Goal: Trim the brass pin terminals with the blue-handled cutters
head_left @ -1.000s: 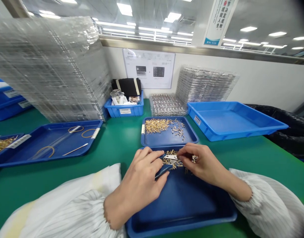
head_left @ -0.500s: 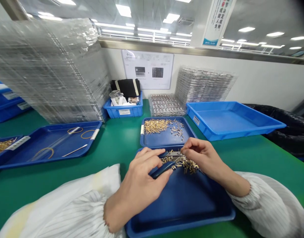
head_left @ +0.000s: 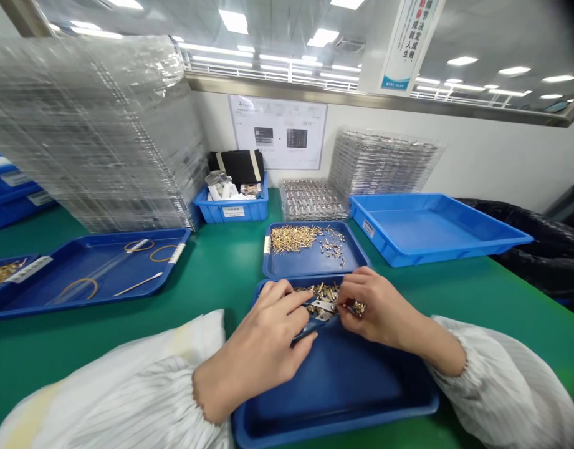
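Blue-handled pliers [head_left: 323, 305] lie in the grip of my left hand [head_left: 268, 333], with its fingers wrapped round the handles. Their metal jaws point right. At the jaws, my right hand [head_left: 380, 312] is closed in a pinch; what lies between its fingertips is too hidden to make out. Both hands are over a dark blue tray [head_left: 333, 399]. Small brass-coloured metal pins [head_left: 325, 290] are heaped along its far side, partly covered by the hands and pliers.
Behind stands a smaller blue tray [head_left: 293, 267] with gold pins [head_left: 293, 239]. A bright blue bin [head_left: 436, 224] is to its right. At left, a tray [head_left: 128, 268] holds rubber bands and a cotton swab [head_left: 138, 284]. Stacked clear plastic trays [head_left: 104, 137] rise at back left.
My right hand has turned and come down slightly at the jaws. The pliers' handles have come closer together as my left fingers closed.
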Demonstrator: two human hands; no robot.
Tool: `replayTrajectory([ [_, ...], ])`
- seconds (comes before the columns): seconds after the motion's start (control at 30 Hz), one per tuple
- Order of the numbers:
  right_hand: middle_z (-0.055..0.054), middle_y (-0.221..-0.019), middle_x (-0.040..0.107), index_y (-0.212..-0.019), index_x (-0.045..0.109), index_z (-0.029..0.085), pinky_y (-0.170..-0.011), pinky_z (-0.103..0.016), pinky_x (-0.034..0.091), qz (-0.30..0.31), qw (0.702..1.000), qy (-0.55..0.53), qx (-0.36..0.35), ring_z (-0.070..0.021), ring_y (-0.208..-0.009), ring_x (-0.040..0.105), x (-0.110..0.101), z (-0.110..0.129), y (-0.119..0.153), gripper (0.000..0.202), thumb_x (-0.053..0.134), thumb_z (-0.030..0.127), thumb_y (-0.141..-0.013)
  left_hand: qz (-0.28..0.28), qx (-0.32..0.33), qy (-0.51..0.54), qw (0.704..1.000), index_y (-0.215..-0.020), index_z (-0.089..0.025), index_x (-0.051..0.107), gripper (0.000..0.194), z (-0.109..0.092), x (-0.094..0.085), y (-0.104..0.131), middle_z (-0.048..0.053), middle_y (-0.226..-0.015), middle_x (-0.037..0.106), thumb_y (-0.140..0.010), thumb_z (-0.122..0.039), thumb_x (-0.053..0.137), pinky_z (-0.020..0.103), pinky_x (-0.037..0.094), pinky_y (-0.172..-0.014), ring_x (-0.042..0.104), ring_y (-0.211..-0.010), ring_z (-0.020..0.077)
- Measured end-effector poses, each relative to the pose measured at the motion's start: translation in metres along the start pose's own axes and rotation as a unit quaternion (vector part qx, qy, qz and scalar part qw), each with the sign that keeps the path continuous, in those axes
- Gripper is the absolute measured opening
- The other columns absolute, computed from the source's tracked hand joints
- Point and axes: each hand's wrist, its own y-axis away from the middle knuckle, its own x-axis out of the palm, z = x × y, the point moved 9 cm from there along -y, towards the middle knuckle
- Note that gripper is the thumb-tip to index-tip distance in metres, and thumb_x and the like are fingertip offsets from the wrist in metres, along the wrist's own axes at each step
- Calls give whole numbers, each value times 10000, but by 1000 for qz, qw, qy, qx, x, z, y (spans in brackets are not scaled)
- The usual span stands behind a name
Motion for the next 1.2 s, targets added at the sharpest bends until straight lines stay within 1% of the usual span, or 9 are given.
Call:
replayTrajectory([
  [0.27, -8, -670, 535, -724, 533, 158, -578, -223, 356, 4, 999, -39, 1, -114, -608, 488, 0, -2, -2, 107, 478, 131, -811, -6, -33, 1, 999, -677, -163, 575, 89, 7, 0, -3, 59, -1038, 630, -746, -218, 588, 444, 406, -835, 507, -925, 238],
  [0.4, -56, -831, 578, -924, 544, 146, -685, -257, 429, -119, 992, -5, 29, -146, -742, 545, -15, -23, -2, 123, 448, 134, -848, -54, -111, -21, 992, -599, -163, 536, 164, 29, -9, -3, 60, -1034, 639, -714, -242, 621, 432, 421, -795, 530, -886, 231],
  [0.47, -93, -967, 570, -1063, 505, 138, -737, -299, 449, -136, 990, 37, 31, -173, -816, 551, -17, -27, -3, 228, 461, 135, -839, -90, -146, -31, 985, -581, -164, 515, 186, 40, -17, -2, 56, -1021, 642, -700, -242, 635, 426, 427, -775, 532, -879, 233],
  [0.6, -95, -999, 573, -1047, 544, 156, -810, -326, 446, 4, 992, 103, -69, -195, -905, 530, 9, 9, -16, 228, 411, 123, -864, -142, -198, -47, 969, -563, -167, 481, 210, 59, -29, 1, 65, -979, 646, -685, -226, 642, 415, 438, -740, 545, -860, 235],
  [0.7, -100, -982, 579, -1056, 548, 153, -806, -325, 444, 101, 971, 151, -157, -195, -902, 527, 37, 50, -23, 248, 384, 120, -874, -161, -223, -53, 960, -543, -171, 453, 237, 69, -34, 2, 74, -973, 644, -687, -229, 633, 421, 434, -762, 555, -875, 243],
  [0.8, -109, -1044, 562, -1079, 532, 126, -808, -352, 438, 142, 943, 221, -205, -225, -955, 501, 64, 70, -33, 258, 411, 120, -852, -168, -231, -56, 957, -551, -175, 447, 231, 73, -37, 3, 77, -964, 643, -692, -232, 621, 429, 422, -803, 561, -899, 247],
  [0.87, -135, -1091, 543, -1133, 502, 99, -817, -363, 429, 164, 922, 270, -225, -238, -988, 483, 81, 70, -38, 311, 442, 121, -828, -168, -230, -56, 957, -557, -178, 447, 221, 74, -37, 3, 76, -954, 644, -695, -229, 612, 421, 426, -801, 564, -900, 246],
  [0.97, -133, -1101, 537, -1119, 514, 107, -797, -348, 429, 167, 919, 289, -209, -228, -972, 490, 86, 56, -40, 311, 452, 103, -814, -170, -227, -55, 957, -547, -184, 436, 229, 74, -38, 3, 79, -950, 644, -692, -228, 608, 407, 436, -789, 566, -899, 246],
  [1.2, -98, -790, 589, -831, 599, 117, -642, -324, 438, 167, 917, 332, -146, -222, -739, 548, 57, 28, -20, 102, 534, 102, -754, -167, -219, -46, 960, -549, -187, 421, 246, 73, -37, 2, 65, -899, 648, -685, -237, 619, 383, 446, -778, 571, -886, 237],
])
